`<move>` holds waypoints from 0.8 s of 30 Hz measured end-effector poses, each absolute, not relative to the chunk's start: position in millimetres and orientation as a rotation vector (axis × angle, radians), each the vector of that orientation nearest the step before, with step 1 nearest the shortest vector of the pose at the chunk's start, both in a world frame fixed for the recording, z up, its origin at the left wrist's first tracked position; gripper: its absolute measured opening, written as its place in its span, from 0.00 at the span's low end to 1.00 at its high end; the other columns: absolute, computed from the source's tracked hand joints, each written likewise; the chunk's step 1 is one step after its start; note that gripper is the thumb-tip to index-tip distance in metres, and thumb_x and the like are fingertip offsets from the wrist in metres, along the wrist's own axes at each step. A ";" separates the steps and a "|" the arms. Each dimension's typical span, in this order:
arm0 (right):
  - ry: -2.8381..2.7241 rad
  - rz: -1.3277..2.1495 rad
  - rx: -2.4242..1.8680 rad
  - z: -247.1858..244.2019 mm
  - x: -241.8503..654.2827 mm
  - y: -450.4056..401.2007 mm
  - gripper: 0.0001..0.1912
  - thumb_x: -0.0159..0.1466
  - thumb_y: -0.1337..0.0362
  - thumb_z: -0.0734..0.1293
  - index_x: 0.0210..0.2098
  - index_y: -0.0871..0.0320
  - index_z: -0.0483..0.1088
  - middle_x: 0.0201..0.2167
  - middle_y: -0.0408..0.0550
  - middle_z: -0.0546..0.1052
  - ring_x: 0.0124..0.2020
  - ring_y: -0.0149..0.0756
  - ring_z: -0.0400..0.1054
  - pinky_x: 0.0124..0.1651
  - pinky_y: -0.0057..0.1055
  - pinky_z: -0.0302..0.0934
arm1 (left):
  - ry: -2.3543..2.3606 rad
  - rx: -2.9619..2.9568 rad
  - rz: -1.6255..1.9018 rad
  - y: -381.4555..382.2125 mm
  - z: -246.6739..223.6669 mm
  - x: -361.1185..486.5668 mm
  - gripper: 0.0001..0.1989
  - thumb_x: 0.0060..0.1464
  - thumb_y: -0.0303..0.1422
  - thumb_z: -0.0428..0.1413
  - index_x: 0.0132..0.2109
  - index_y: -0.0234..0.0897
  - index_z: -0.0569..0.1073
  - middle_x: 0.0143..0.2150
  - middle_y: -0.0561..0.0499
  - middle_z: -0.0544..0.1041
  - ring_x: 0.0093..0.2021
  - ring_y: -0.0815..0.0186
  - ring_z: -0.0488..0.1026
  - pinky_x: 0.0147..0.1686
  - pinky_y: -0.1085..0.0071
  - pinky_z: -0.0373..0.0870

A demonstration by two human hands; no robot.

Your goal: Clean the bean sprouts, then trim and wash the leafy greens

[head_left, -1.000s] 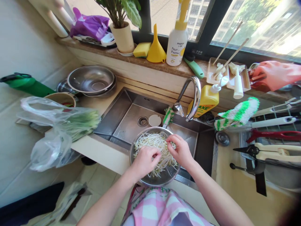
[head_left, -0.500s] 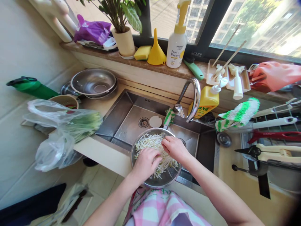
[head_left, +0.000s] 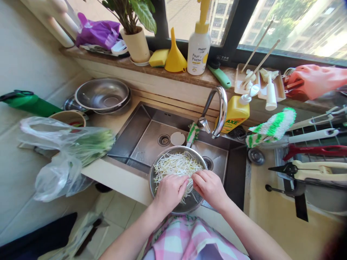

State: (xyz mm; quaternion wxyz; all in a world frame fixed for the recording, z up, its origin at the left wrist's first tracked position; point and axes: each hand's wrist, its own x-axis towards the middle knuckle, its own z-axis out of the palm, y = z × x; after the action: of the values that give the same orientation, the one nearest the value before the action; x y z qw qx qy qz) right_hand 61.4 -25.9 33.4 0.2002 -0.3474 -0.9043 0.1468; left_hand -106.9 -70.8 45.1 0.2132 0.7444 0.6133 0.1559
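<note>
A round metal strainer (head_left: pixel 151 184) full of white bean sprouts (head_left: pixel 173 164) rests over the near edge of the sink. Above its near side, my left hand (head_left: pixel 172 189) is closed in a pinch, thumb against the fingers. My right hand (head_left: pixel 208 186) is pinched too, its fingertips almost meeting those of the left. A thin pale bean sprout appears to be held between the fingertips, though the fingers partly cover it. More sprouts lie under and behind both hands.
The steel sink (head_left: pixel 146 135) has a curved faucet (head_left: pixel 223 108) at its back. Left are a plastic bag of green vegetables (head_left: pixel 94 144) and metal bowls (head_left: pixel 103 94). On the right lie scissors (head_left: pixel 306 169). A yellow AXE bottle (head_left: pixel 235 113) stands behind the sink.
My right hand has come down and toward me from the back of the sprouts. The left has shifted slightly nearer, so the fingertips now almost meet. The view has tilted a little.
</note>
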 end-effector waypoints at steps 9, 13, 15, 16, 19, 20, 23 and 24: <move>-2.009 0.638 -1.619 -8.4 126.9 1.3 0.08 0.60 0.63 0.59 0.29 0.57 0.67 0.24 0.43 0.72 0.23 0.29 0.64 0.28 0.25 0.59 | 1.757 2.148 0.384 -78.9 44.8 -109.1 0.12 0.53 0.34 0.52 0.46 0.39 0.72 0.37 0.47 0.75 0.39 0.60 0.69 0.39 0.63 0.62; -2.202 0.520 -1.778 -20.0 144.8 15.4 0.07 0.58 0.59 0.62 0.31 0.56 0.68 0.25 0.46 0.73 0.22 0.34 0.66 0.22 0.27 0.54 | 1.788 2.119 0.422 -79.8 42.0 -121.3 0.14 0.52 0.39 0.53 0.45 0.39 0.72 0.39 0.46 0.73 0.42 0.59 0.67 0.41 0.62 0.61; -2.262 0.417 -1.765 -15.2 131.3 18.6 0.09 0.58 0.60 0.63 0.37 0.55 0.69 0.31 0.50 0.74 0.26 0.37 0.68 0.22 0.29 0.54 | 1.825 2.109 0.439 -78.2 39.3 -127.2 0.12 0.54 0.37 0.52 0.44 0.39 0.72 0.39 0.47 0.74 0.42 0.60 0.67 0.40 0.63 0.61; -2.271 0.417 -1.707 -11.1 118.7 19.6 0.10 0.59 0.61 0.63 0.39 0.55 0.68 0.34 0.51 0.73 0.28 0.38 0.68 0.24 0.29 0.56 | 1.841 2.109 0.444 -77.2 38.0 -129.3 0.11 0.55 0.36 0.51 0.43 0.39 0.72 0.39 0.47 0.74 0.41 0.60 0.67 0.40 0.63 0.61; -2.370 0.614 -1.404 0.1 68.6 22.2 0.11 0.61 0.65 0.60 0.42 0.53 0.68 0.36 0.47 0.73 0.33 0.35 0.69 0.32 0.29 0.60 | 1.860 2.123 0.456 -74.7 35.1 -131.7 0.09 0.56 0.33 0.49 0.41 0.39 0.73 0.37 0.48 0.74 0.40 0.62 0.67 0.39 0.65 0.61; -2.441 0.654 -1.330 1.9 52.2 23.5 0.13 0.60 0.65 0.60 0.45 0.52 0.67 0.38 0.47 0.73 0.35 0.34 0.68 0.34 0.28 0.60 | 1.862 2.129 0.459 -74.0 34.8 -131.4 0.09 0.56 0.33 0.49 0.40 0.39 0.73 0.36 0.48 0.74 0.40 0.62 0.68 0.39 0.65 0.61; -2.662 0.644 -1.236 0.8 18.7 29.0 0.11 0.61 0.67 0.60 0.42 0.53 0.69 0.35 0.48 0.73 0.34 0.34 0.67 0.33 0.27 0.59 | 1.877 2.134 0.447 -70.7 34.4 -129.1 0.09 0.56 0.32 0.49 0.39 0.39 0.73 0.35 0.49 0.74 0.39 0.62 0.68 0.38 0.66 0.61; -2.715 0.600 -1.228 -0.4 14.0 30.6 0.09 0.61 0.68 0.60 0.38 0.55 0.70 0.33 0.48 0.73 0.33 0.35 0.67 0.32 0.27 0.58 | 1.891 2.130 0.447 -68.6 34.1 -128.1 0.09 0.56 0.32 0.49 0.39 0.39 0.73 0.35 0.49 0.74 0.39 0.62 0.67 0.38 0.65 0.61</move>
State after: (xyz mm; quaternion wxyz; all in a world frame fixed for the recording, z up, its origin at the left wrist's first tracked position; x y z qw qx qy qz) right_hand 14.0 30.6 -0.4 0.0508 -0.4033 -0.8921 0.1973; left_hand -128.1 -68.6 34.1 0.1287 0.7327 0.6504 0.1538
